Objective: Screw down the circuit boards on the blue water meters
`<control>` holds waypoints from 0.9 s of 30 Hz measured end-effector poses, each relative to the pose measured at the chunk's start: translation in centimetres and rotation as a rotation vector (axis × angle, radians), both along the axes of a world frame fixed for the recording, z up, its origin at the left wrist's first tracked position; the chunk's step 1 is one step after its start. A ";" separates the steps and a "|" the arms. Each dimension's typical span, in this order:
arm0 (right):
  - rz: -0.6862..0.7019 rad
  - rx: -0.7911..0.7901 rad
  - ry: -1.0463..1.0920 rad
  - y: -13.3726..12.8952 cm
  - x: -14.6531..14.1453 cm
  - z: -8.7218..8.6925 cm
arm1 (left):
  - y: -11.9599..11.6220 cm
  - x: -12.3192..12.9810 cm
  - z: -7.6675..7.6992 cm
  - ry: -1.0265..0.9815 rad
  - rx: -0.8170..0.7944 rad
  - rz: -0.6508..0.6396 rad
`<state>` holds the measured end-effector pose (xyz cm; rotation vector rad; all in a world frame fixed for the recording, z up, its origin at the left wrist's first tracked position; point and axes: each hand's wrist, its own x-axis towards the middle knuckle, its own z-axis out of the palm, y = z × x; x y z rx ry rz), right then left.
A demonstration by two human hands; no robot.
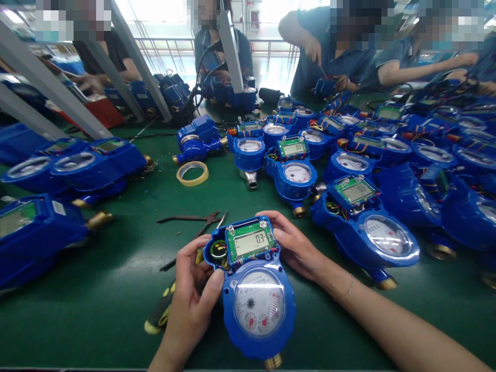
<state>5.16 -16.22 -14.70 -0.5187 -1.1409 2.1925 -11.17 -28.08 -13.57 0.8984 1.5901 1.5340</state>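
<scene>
A blue water meter (291, 315) is between my two hands, low in the middle of the view. Its open upper housing shows a green circuit board with a small display (250, 244) reading 0.3. Below that sits a round white dial (259, 302) under a clear cover. My left hand (197, 289) wraps the meter's left side, thumb on the front edge. My right hand (296, 245) curls round the upper right side, its fingertips partly hidden behind the housing. Beside my left hand lie pliers (207, 219) and a yellow-and-black tool handle (160, 310), partly covered by the hand.
Many blue meters crowd the right side, one (298, 173) with its display lit. More meters (73, 165) stand at left, and a tape roll (192, 173) lies on the green table (127, 320). Grey posts (50, 77) rise at left. Several people (310, 51) work across the table.
</scene>
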 end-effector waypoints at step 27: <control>-0.004 -0.031 0.017 0.0 0.0 0.1 | 0.0 -1.1 -1.6 0.027 0.027 -0.022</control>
